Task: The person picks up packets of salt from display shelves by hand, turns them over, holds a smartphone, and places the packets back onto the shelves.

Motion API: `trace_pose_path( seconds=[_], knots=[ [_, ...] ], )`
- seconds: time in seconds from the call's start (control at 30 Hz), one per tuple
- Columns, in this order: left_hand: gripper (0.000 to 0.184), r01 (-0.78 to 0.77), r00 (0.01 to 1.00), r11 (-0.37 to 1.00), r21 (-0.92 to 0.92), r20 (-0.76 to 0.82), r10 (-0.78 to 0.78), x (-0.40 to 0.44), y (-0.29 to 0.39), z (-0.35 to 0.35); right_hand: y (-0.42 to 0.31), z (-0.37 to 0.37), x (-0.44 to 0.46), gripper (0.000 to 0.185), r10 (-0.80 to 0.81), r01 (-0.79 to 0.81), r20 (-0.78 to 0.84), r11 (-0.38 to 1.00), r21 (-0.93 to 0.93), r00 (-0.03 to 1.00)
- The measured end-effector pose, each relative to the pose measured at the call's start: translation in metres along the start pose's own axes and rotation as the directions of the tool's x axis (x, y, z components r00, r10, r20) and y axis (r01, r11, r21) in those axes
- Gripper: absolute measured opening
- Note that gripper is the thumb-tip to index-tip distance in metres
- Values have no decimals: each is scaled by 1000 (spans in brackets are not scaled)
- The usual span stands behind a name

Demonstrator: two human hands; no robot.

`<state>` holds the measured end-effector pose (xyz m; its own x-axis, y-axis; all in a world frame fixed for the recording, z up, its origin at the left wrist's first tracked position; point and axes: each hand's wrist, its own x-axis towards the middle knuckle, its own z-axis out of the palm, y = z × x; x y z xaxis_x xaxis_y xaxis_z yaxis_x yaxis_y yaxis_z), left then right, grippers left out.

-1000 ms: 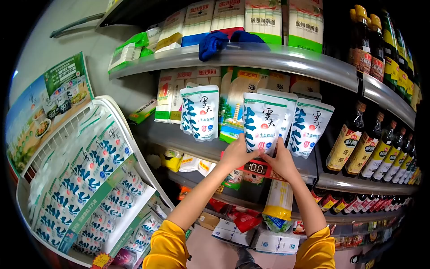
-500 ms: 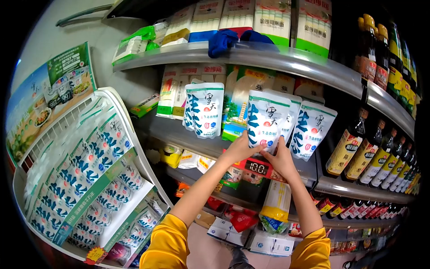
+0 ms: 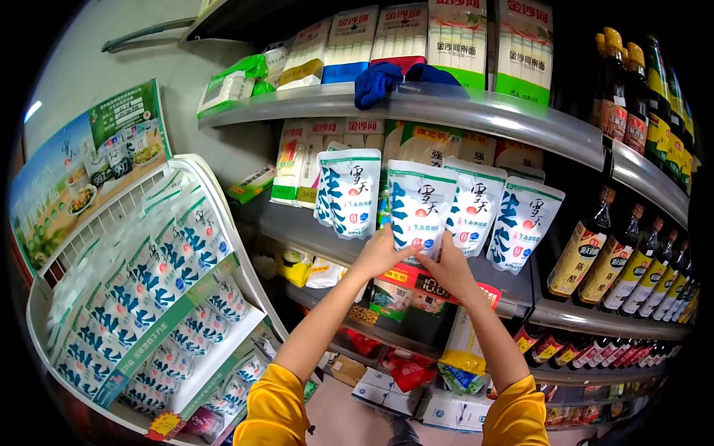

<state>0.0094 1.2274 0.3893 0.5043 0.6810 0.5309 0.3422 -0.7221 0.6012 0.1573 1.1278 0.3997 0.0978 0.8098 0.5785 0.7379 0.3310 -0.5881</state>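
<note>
A pale, greenish-grey wall (image 3: 182, 82) rises at the left, with a dark bar (image 3: 145, 34) near its top and a bright streak of light (image 3: 32, 111) at the far edge. A blue and green poster (image 3: 44, 197) stands above a white display rack (image 3: 223, 349). Ahead, grey store shelving with a glossy, rounded upper shelf edge (image 3: 506, 114) runs across, meeting another bay (image 3: 647, 192) at the right. Low between, pinkish floor (image 3: 333, 407) shows.
</note>
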Motion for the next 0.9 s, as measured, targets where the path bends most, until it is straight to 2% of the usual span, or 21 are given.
trace_pose_path(
  seconds=[0.03,0.07,0.13,0.17,0.23,0.3,0.33,0.37,0.43,0.47,0.5,0.53,0.57,0.63,0.7,0.77,0.8,0.83,0.87,0.9],
  knots=[
    [75,-1,1000,1000,2,0,1,0,-1,-5,-2,4,2,40,-62,60,-21,996,-73,998],
    [74,-6,1000,1000,-7,-8,6,-1,-3,-9,-6,6,4,43,-33,31,-11,990,-136,999],
    [74,-30,999,999,-44,-30,29,-1,-9,-17,-12,12,9,46,-51,49,-6,983,-177,999],
    [77,-75,993,995,-67,-95,68,-1,-13,-18,-14,15,10,49,-73,70,-3,973,-219,997],
    [80,-51,995,997,-57,-92,46,-3,-17,-25,-17,23,15,48,-77,75,0,965,-252,997],
    [71,127,991,991,-36,-36,-128,-7,-16,-27,-19,29,15,48,-22,15,-26,965,-260,999],
    [74,162,983,986,41,-97,-157,-10,-9,-27,-20,29,14,46,-4,-4,-33,974,-228,999],
    [73,178,975,982,66,-144,-167,-13,-4,-25,-13,31,15,45,-61,50,-47,977,-208,997],
    [73,115,951,981,155,-302,-64,-23,8,-27,-11,30,14,43,-37,33,-17,977,-210,999],
    [74,112,942,984,135,-331,-62,-27,15,-30,-14,27,14,45,18,-16,4,971,-237,1000],
    [73,59,906,985,164,-423,16,-35,21,-31,-21,21,12,53,95,-86,26,967,-241,995],
    [70,32,876,983,182,-478,60,-46,32,-37,-31,15,3,65,12,-29,-43,911,-410,999],
    [67,0,840,979,206,-530,111,-59,46,-45,-44,3,-7,72,-35,7,-49,875,-483,998],
    [57,-87,848,996,26,-522,88,-106,81,-63,-68,-12,-32,68,-126,58,-122,891,-450,985],
    [44,-56,896,998,-41,-444,32,-171,98,-65,-107,-18,-51,61,-18,23,27,982,-186,999],
    [35,123,976,970,-212,-149,-157,-246,88,-47,-118,18,-69,48,-176,180,152,983,-19,973],
    [40,350,936,918,-185,101,-336,-288,80,-38,-135,38,-85,41,-206,222,281,975,-27,937],
    [42,416,908,896,-154,130,-399,-348,49,-5,-143,63,-100,40,-236,260,457,966,12,857],
    [45,520,839,843,-135,267,-474,-395,44,-2,-149,85,-118,41,-269,185,640,963,196,720],
    [48,614,742,785,-84,400,-537,-442,40,2,-137,117,-137,42,-202,318,837,947,36,508]
  ],
)
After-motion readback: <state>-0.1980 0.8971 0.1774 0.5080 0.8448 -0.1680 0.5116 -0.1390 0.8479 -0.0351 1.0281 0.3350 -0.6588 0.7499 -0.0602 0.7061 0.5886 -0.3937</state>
